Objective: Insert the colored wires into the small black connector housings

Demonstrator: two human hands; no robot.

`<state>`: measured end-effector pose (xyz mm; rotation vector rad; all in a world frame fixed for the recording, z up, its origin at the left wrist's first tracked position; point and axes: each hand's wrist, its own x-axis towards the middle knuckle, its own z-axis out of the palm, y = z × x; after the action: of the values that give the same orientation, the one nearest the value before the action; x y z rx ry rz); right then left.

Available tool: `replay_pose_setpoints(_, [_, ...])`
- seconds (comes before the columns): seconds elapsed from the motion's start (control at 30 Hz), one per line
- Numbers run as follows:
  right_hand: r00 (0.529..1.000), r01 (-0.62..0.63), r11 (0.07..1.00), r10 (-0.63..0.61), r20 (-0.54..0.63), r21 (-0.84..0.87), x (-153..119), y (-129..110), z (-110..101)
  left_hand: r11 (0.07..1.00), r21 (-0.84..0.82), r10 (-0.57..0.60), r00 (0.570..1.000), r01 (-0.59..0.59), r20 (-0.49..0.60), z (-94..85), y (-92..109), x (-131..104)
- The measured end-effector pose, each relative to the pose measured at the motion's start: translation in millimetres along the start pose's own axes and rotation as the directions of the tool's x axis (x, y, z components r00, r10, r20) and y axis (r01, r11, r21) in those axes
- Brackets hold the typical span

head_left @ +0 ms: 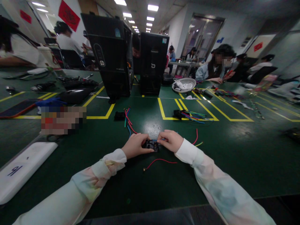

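Note:
In front of me, my left hand (137,145) is closed round the left side of a small black plastic part (152,145), thumb along its near edge. My right hand (171,140) pinches a thin blue wire (155,140) at the part's right end; its fingertips hide the exact grip. Nearer to me lies a loose red wire (161,159) with a brass-coloured end. Beyond my left hand, red, green and blue wires (128,120) lie beside a black block (120,116). A short red wire (196,136) and a yellow-green wire (199,144) lie right of my right hand.
Two black computer towers (151,62) stand ahead on the green table (131,190). A bundle of coloured wires (194,116) lies ahead right, near a white basket (184,85). At left is a white power bank-like slab (25,170). Other people sit at tables around.

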<state>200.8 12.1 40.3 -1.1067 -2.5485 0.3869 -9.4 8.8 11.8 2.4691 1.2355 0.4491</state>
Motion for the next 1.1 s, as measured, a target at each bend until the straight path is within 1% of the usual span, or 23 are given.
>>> replay_pose_setpoints(0.07, [1.000, 0.006, 1.000, -0.007, -0.025, -0.028, 1, 0, 2, 1.000, 0.001, 0.010, 1.000, -0.010, 0.000, 0.2, 0, 0])
replay_pose_setpoints(0.2, [0.993, 0.103, 0.994, -0.101, -0.065, 0.037, 3, 2, 10, 1.000, 0.012, 0.016, 1.000, -0.016, -0.003, -0.1, 0, 1])
replay_pose_setpoints(0.33, [0.989, 0.123, 0.990, -0.117, -0.089, 0.073, 6, 7, 16, 1.000, 0.008, 0.007, 1.000, -0.007, 0.001, -0.8, 1, 1])
replay_pose_setpoints(0.47, [0.981, 0.163, 0.980, -0.150, -0.122, 0.111, 8, 12, 17, 1.000, 0.004, 0.001, 1.000, -0.001, 0.003, -1.9, 2, 1])
replay_pose_setpoints(0.67, [0.980, 0.200, 0.960, -0.191, -0.064, 0.196, 6, 15, 12, 0.999, 0.016, -0.030, 1.000, 0.030, -0.005, -1.9, 4, 0])
replay_pose_setpoints(0.73, [0.980, 0.197, 0.962, -0.186, -0.075, 0.187, 7, 15, 12, 0.999, 0.014, -0.029, 1.000, 0.029, -0.004, -1.3, 3, 0])
replay_pose_setpoints(0.87, [0.974, 0.167, 0.980, -0.147, -0.171, 0.108, 8, 12, 13, 1.000, 0.010, -0.013, 1.000, 0.013, -0.007, -0.4, 2, 0])
replay_pose_setpoints(1.0, [0.966, 0.142, 0.989, -0.130, -0.224, 0.037, 7, 3, 15, 1.000, 0.015, -0.017, 1.000, 0.017, -0.009, -1.1, 2, 0])
replay_pose_setpoints(1.1, [0.955, 0.148, 0.989, -0.146, -0.258, -0.010, 5, -5, 15, 1.000, 0.018, -0.023, 1.000, 0.023, -0.016, -1.9, 4, 1])
